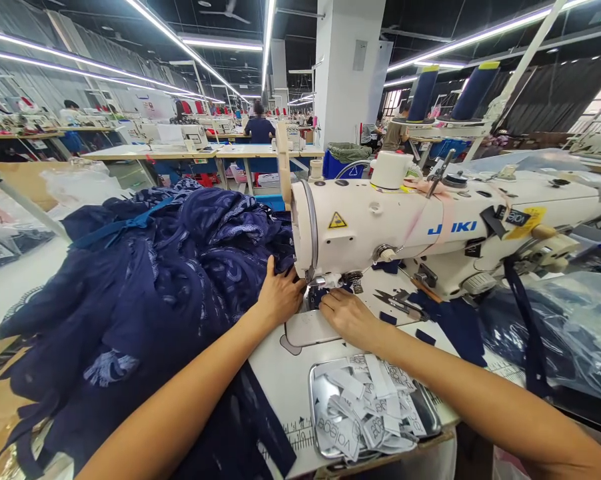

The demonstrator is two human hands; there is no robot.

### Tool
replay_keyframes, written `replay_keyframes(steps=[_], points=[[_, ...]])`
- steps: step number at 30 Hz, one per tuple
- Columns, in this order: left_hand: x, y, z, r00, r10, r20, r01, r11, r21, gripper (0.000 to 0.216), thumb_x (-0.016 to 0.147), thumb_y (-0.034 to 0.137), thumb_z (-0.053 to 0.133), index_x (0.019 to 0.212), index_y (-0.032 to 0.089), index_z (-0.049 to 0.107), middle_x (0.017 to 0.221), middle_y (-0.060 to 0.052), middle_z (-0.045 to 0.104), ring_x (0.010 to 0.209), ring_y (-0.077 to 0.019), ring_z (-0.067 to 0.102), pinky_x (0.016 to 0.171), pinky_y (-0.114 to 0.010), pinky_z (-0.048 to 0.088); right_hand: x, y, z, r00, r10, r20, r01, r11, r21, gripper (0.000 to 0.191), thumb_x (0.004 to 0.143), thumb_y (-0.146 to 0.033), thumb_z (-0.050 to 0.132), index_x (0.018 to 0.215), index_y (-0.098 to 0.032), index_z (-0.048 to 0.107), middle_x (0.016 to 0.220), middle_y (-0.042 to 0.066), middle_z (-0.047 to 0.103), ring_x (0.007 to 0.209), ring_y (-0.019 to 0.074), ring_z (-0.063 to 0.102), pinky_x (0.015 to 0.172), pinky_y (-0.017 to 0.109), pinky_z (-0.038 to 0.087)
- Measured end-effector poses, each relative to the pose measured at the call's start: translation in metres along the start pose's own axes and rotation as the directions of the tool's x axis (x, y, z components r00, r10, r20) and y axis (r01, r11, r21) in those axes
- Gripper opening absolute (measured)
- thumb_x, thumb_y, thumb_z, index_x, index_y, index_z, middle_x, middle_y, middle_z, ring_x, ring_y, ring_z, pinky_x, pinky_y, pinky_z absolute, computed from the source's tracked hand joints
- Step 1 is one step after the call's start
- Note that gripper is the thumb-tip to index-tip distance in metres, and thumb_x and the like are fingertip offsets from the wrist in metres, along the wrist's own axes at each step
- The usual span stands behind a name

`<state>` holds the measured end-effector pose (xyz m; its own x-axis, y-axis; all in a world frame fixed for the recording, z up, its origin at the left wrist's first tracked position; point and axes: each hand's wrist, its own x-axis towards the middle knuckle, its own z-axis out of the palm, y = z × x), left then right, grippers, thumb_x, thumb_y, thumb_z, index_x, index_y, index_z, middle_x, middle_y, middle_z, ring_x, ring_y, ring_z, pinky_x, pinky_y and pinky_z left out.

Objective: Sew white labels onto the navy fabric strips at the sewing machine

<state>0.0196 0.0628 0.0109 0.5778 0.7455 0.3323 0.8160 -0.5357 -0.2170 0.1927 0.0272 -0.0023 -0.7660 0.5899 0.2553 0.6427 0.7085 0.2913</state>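
Observation:
My left hand [279,295] is just left of the sewing machine's needle area, thumb raised and fingers curled onto navy fabric [180,267]. Its fingertips are partly hidden by the machine head. Across from it, my right hand [348,313] has its fingers pressed together on a small dark navy piece [316,297] beside the presser foot. The white sewing machine [375,220] stands over both hands. Heaped navy garments with lighter patterning spread left of the machine and hang over the table's front. Thread snips [398,303] lie right of my right hand.
A metal tray [312,400] of white printed labels [365,407] sits at the front edge. Navy scraps [425,337] and clear plastic bags [570,320] lie to the right. Two navy thread cones [473,93] stand behind the machine. People work at tables farther back.

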Motion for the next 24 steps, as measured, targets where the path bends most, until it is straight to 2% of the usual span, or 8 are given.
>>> replay_keyframes(steps=[6, 11, 13, 15, 17, 19, 21, 24], points=[[-0.004, 0.004, -0.010, 0.998, -0.042, 0.056, 0.042, 0.999, -0.007, 0.032, 0.074, 0.014, 0.045, 0.102, 0.016, 0.062, 0.101, -0.015, 0.063, 0.093, -0.0295, 0.059, 0.098, -0.064, 0.016, -0.008, 0.027, -0.005, 0.997, -0.006, 0.079, 0.005, 1.000, 0.006, 0.016, 0.079, -0.003, 0.048, 0.082, -0.011, 0.062, 0.088, 0.009, 0.061, 0.082, 0.0205, 0.054, 0.073, 0.032, 0.042], [-0.029, 0.013, -0.040, 0.990, 0.031, 0.136, -0.018, 0.995, -0.099, 0.031, 0.075, 0.013, 0.044, 0.097, 0.022, 0.064, 0.107, -0.009, 0.063, 0.105, -0.0311, 0.053, 0.095, -0.066, 0.022, -0.014, 0.046, -0.006, 0.996, -0.008, 0.093, 0.004, 0.999, 0.048, 0.016, 0.081, -0.005, 0.047, 0.084, -0.011, 0.062, 0.082, 0.008, 0.062, 0.079, 0.0196, 0.054, 0.070, 0.030, 0.041], [-0.048, 0.010, -0.056, 0.991, 0.089, 0.104, -0.074, 0.988, -0.139, 0.030, 0.078, 0.014, 0.042, 0.096, 0.023, 0.064, 0.102, -0.006, 0.066, 0.101, -0.0274, 0.056, 0.096, -0.061, 0.027, -0.015, 0.046, -0.006, 0.997, -0.008, 0.079, 0.004, 0.999, 0.048, 0.017, 0.083, -0.008, 0.046, 0.081, -0.011, 0.062, 0.079, 0.008, 0.062, 0.076, 0.0194, 0.054, 0.068, 0.030, 0.041], [-0.073, -0.001, -0.072, 0.993, 0.114, 0.012, -0.111, 0.985, -0.131, 0.030, 0.081, 0.014, 0.038, 0.096, 0.023, 0.063, 0.095, -0.003, 0.068, 0.091, -0.0207, 0.061, 0.097, -0.052, 0.032, -0.016, 0.043, -0.005, 0.999, -0.007, 0.054, 0.004, 0.999, 0.044, 0.017, 0.084, -0.012, 0.046, 0.080, -0.011, 0.062, 0.078, 0.009, 0.062, 0.073, 0.0197, 0.054, 0.066, 0.031, 0.040], [-0.103, -0.018, -0.088, 0.987, 0.101, -0.121, -0.107, 0.994, -0.037, 0.029, 0.082, 0.014, 0.038, 0.098, 0.023, 0.061, 0.097, -0.003, 0.067, 0.090, -0.0179, 0.061, 0.096, -0.044, 0.037, -0.019, 0.039, -0.004, 1.000, -0.009, 0.011, 0.008, 0.999, 0.037, 0.018, 0.084, -0.016, 0.046, 0.078, -0.012, 0.062, 0.076, 0.009, 0.061, 0.071, 0.0203, 0.054, 0.065, 0.031, 0.040], [-0.135, -0.036, -0.105, 0.973, 0.058, -0.222, -0.040, 0.996, 0.082, 0.027, 0.082, 0.013, 0.042, 0.101, 0.022, 0.059, 0.104, -0.006, 0.064, 0.095, -0.0189, 0.059, 0.094, -0.042, 0.039, -0.021, 0.036, -0.001, 0.999, -0.022, -0.045, 0.023, 1.000, 0.018, 0.019, 0.084, -0.017, 0.045, 0.075, -0.013, 0.062, 0.076, 0.010, 0.061, 0.070, 0.0208, 0.054, 0.064, 0.032, 0.039], [-0.167, -0.052, -0.121, 0.971, 0.001, -0.241, 0.039, 0.986, 0.160, 0.028, 0.080, 0.011, 0.046, 0.105, 0.021, 0.055, 0.109, -0.007, 0.061, 0.097, -0.0206, 0.058, 0.092, -0.043, 0.041, -0.024, 0.034, 0.003, 0.994, -0.038, -0.103, 0.038, 0.999, -0.008, 0.021, 0.084, -0.016, 0.044, 0.073, -0.014, 0.061, 0.078, 0.011, 0.061, 0.069, 0.0208, 0.053, 0.062, 0.032, 0.038], [-0.207, -0.066, -0.140, 0.982, -0.062, -0.177, 0.097, 0.976, 0.197, 0.033, 0.079, 0.011, 0.048, 0.109, 0.023, 0.052, 0.111, -0.007, 0.059, 0.098, -0.0217, 0.057, 0.090, -0.044, 0.043, -0.025, 0.032, 0.010, 0.986, -0.046, -0.162, 0.039, 0.998, -0.045, 0.018, 0.083, -0.018, 0.045, 0.072, -0.015, 0.060, 0.080, 0.011, 0.061, 0.067, 0.0207, 0.052, 0.057, 0.031, 0.035]])
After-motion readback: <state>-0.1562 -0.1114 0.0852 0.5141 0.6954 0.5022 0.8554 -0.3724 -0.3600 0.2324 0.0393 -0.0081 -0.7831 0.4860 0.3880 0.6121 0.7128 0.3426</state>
